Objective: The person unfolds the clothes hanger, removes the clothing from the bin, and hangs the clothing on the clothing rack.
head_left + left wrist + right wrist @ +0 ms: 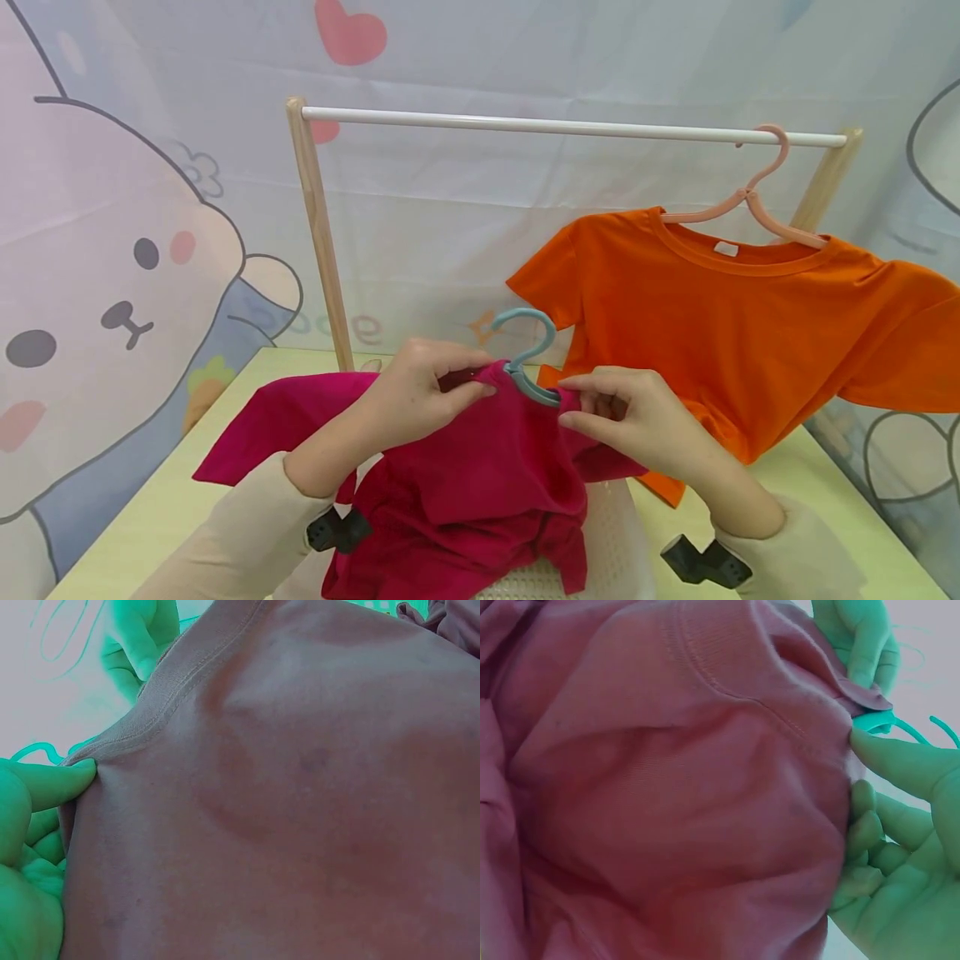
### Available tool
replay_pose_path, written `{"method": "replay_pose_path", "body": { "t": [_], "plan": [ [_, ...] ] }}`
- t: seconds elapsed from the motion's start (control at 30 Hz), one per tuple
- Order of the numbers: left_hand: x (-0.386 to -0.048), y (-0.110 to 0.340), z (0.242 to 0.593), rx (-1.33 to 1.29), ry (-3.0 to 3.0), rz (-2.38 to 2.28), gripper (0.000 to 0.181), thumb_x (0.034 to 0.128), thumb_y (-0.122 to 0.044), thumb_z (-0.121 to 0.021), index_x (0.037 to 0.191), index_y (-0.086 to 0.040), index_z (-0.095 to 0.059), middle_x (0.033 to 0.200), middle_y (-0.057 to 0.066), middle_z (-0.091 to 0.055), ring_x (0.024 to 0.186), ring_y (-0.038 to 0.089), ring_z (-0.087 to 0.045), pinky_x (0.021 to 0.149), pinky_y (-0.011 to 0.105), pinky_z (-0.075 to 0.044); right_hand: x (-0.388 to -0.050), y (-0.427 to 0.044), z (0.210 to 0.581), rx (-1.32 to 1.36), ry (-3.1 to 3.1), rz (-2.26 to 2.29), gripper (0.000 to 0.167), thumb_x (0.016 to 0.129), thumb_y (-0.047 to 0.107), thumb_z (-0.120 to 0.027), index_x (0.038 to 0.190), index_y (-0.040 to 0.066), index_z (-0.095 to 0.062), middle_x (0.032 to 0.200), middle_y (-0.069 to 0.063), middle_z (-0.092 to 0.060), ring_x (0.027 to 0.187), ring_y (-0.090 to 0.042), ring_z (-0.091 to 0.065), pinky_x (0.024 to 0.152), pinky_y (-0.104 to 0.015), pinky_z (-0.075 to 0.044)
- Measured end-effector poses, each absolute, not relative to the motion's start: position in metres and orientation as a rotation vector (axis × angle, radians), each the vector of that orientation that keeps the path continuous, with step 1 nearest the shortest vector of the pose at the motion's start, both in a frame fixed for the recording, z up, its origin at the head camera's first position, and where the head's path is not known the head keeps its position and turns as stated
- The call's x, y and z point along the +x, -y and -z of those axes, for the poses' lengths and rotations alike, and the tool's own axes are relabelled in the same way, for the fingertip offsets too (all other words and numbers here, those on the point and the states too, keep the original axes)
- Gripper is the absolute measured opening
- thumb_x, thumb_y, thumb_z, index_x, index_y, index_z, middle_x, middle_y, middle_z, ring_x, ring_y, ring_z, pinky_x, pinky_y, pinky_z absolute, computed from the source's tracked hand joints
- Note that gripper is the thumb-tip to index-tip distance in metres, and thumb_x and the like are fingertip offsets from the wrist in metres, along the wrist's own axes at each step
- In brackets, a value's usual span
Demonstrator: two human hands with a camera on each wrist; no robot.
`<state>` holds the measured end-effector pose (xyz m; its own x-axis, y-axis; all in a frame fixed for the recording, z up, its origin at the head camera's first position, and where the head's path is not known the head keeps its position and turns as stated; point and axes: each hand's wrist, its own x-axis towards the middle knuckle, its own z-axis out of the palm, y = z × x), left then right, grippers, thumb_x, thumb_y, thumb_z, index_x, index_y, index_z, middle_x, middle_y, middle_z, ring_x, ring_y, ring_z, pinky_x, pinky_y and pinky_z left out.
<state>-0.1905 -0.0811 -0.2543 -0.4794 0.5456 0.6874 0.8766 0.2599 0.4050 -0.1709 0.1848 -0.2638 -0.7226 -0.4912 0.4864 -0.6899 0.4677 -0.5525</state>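
A magenta T-shirt (487, 467) hangs bunched between my two hands, with a light blue hanger (536, 390) inside its neck opening. The hanger's hook stands up above the collar. My left hand (420, 392) pinches the collar on the left of the hook, thumb in front. On the other side, my right hand (637, 417) pinches the collar near the visible hanger arm. In the left wrist view the thumb presses the shirt's neckband (142, 724). The right wrist view shows the thumb and fingers at the shirt's edge (832, 780). Cloth hides most of the hanger.
Behind stands a rack with a white rail (525, 125) and wooden posts. An orange T-shirt (712, 333) hangs from it on a pink hanger (772, 158) at the right. A white perforated basket (618, 533) sits beneath the magenta shirt on the pale yellow table (187, 492).
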Motion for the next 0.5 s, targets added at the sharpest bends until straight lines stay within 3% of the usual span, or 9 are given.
{"method": "replay_pose_path", "body": {
  "t": [0.33, 0.5],
  "plan": [
    [-0.187, 0.080, 0.257, -1.299, 2.117, 1.114, 0.018, 0.0818, 0.001, -0.073, 0.099, 0.000, -0.074, 0.084, 0.005, -0.071, 0.062, 0.006, -0.054, 0.055, 0.020, -0.050, -0.178, -0.180, 0.275, 1.056, 2.299, -0.976, 0.020, 0.075, 0.004, -0.080, 0.094, 0.007, -0.076, 0.071, 0.010, -0.047, 0.059, -0.005, -0.043, 0.049, -0.019, -0.038],
    [-0.182, 0.080, 0.257, -1.274, 2.150, 1.132, 0.020, 0.0828, -0.001, -0.073, 0.102, 0.000, -0.073, 0.086, 0.005, -0.071, 0.064, 0.006, -0.055, 0.057, 0.020, -0.050, -0.181, -0.181, 0.281, 1.051, 2.262, -0.899, 0.021, 0.073, 0.005, -0.082, 0.093, 0.008, -0.076, 0.082, 0.008, -0.052, 0.071, -0.007, -0.043, 0.053, -0.018, -0.039]
  ]
}}
